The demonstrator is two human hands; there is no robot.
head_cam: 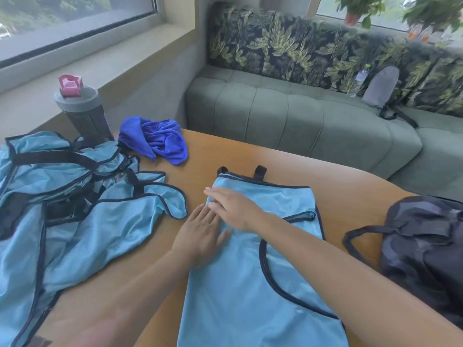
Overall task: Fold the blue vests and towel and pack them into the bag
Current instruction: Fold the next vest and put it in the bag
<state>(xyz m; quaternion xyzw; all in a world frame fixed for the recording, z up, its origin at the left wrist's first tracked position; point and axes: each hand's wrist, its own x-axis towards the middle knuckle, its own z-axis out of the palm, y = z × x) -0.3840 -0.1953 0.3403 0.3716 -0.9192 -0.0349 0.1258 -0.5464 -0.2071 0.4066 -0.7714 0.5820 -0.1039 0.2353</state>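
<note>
Folded vest (250,271) under both flat hands (left (200,236), right (235,209)).

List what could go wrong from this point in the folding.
1. Both hands, left and right, press flat on the folded vest; its slippery-looking mesh may spring open once released.
2. The unfolded vests lie tangled, so pulling one may drag the rest toward the bottle and tip it.
</note>
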